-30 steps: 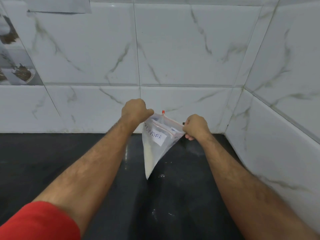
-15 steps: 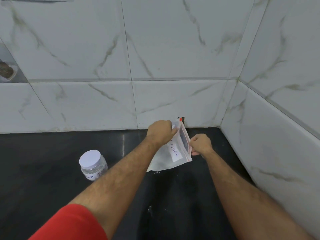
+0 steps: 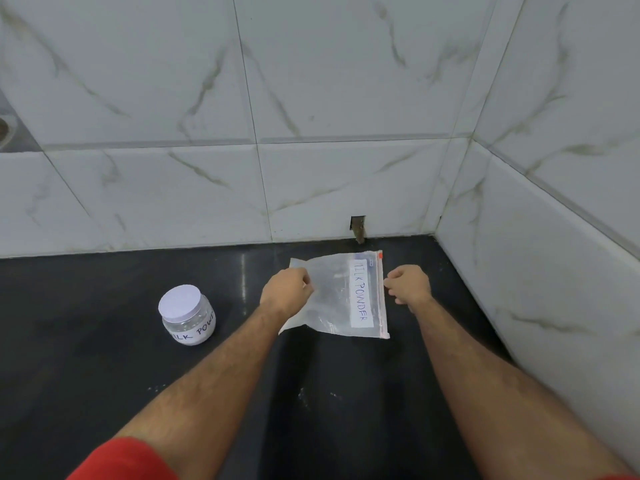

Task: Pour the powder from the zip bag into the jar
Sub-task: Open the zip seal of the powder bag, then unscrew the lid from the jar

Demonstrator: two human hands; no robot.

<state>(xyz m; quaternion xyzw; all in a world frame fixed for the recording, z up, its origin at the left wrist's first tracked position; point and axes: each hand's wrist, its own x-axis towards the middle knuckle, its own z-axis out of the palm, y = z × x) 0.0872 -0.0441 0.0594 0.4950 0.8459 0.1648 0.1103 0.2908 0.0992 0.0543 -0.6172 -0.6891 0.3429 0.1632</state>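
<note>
The clear zip bag (image 3: 341,296), with a white label reading MILK POWDER and a red zip strip on its right edge, lies nearly flat on the black counter (image 3: 104,375). It looks almost empty, with only a thin film of powder inside. My left hand (image 3: 285,292) grips the bag's left edge. The curled fingertips of my right hand (image 3: 408,284) pinch the zip strip. The jar (image 3: 187,315), clear with a white lid on and a handwritten label, stands upright to the left, well apart from both hands.
White marble-pattern tiled walls close the counter at the back and on the right, forming a corner (image 3: 436,233). A small notch in the tiles (image 3: 358,228) sits just behind the bag. A few white powder specks (image 3: 304,393) lie on the counter nearer me.
The bag hung in the air between both hands; now it has come down and lies flat on the counter. The view tipped downward, bringing the jar into sight.
</note>
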